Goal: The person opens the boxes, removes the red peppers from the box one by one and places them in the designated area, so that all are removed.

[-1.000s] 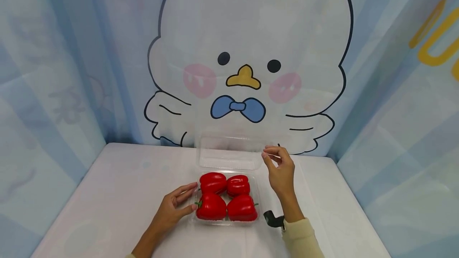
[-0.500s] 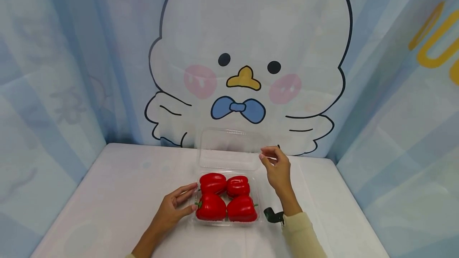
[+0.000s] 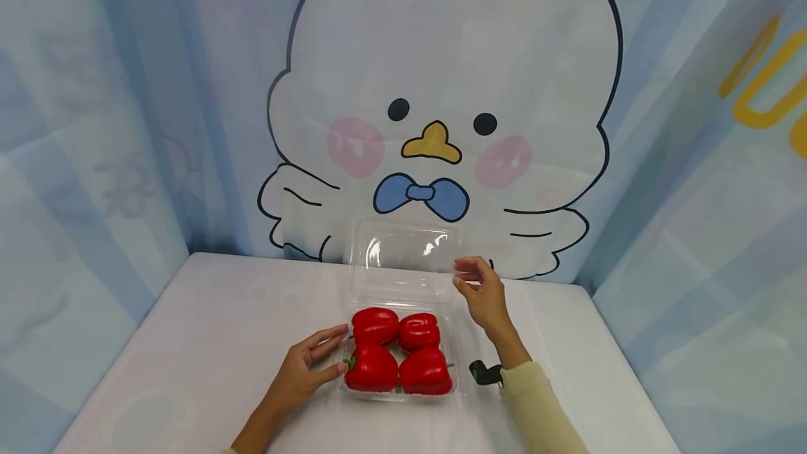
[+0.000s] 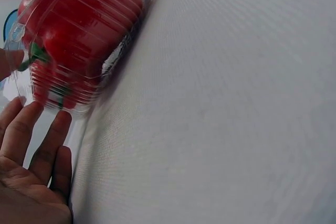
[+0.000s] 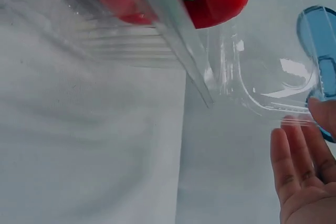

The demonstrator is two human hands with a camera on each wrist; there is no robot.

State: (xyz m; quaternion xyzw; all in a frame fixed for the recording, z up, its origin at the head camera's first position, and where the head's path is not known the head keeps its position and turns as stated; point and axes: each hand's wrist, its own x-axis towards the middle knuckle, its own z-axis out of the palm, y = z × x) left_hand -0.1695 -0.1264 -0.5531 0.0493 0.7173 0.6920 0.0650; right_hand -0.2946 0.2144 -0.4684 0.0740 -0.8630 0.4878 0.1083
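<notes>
A clear plastic clamshell box (image 3: 398,396) holds several red bell peppers (image 3: 372,367) with green stems. Its hinged lid (image 3: 403,258) stands raised behind it, in front of the printed backdrop. My left hand (image 3: 302,366) touches the box's left side with fingers and thumb spread apart. In the left wrist view its fairly straight fingers (image 4: 51,140) meet the ribbed wall, and the thumb is at the rim. My right hand (image 3: 485,293) pinches the lid's right edge between thumb and fingertips; the right wrist view shows the lid corner (image 5: 262,100) there.
The white table (image 3: 221,342) ends at a curtain (image 3: 536,40) printed with a cartoon chick. More curtain hangs on both sides. A small black object (image 3: 484,372) shows beside my right wrist.
My right hand has shifted slightly left and tilted the lid further upright, so its top edge is higher against the backdrop. My left hand stays at the box. The head view moved slightly.
</notes>
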